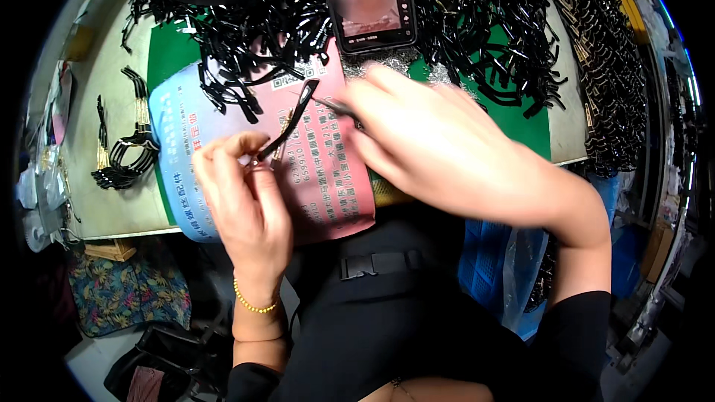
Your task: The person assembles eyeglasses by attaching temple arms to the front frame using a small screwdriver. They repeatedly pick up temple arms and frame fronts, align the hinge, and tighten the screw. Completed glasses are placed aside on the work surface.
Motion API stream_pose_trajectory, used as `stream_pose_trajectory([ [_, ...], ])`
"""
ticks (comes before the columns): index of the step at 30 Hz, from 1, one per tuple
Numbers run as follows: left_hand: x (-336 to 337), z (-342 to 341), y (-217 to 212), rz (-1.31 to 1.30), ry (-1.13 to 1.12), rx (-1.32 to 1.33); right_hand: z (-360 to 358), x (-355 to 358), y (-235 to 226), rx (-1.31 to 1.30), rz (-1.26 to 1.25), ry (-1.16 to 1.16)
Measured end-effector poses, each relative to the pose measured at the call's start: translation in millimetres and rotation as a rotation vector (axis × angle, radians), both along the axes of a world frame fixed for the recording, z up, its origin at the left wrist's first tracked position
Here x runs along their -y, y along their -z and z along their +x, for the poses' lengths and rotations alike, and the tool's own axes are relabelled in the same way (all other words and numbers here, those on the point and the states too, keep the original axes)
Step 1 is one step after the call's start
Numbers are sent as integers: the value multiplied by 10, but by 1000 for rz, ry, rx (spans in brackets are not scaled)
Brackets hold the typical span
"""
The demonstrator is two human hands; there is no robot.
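Note:
My left hand, with a yellow beaded bracelet at its wrist, pinches a black eyeglass temple near its lower end. The temple slants up and to the right over a printed pink and blue mat. My right hand is closed around a slim dark pointed tool. Its tip lies close to the temple's upper end; whether they touch I cannot tell. My right fingers are slightly blurred, and the tool's handle is mostly hidden in them.
Large heaps of black temples cover the far table, and more are stacked at right. A smartphone stands between the heaps. Small shiny metal bits lie below it. Bundled temples sit at left. A blue crate is beside my lap.

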State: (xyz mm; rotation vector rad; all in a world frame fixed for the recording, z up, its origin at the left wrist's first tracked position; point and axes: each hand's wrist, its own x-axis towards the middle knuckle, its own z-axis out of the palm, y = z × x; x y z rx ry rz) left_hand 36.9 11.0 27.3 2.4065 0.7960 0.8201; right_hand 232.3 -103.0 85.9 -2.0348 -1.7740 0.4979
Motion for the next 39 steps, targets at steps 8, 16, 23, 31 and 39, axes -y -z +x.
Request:
stream_pose_trajectory([
  [8,-48,-84,10,18,-102,-233,-25,-979,326,323,152,-217],
  [16,-302,17,74,-518,-110,268,272,-560,-110,-738,-305,81],
  [23,-224,46,111,-129,-105,147,300,-88,-124,-1078,-279,207],
  [31,25,-97,-63,-400,-59,129,221,513,-83,-897,37,316],
  [39,779,252,-100,-965,429,209,-12,835,43,-1399,146,719],
])
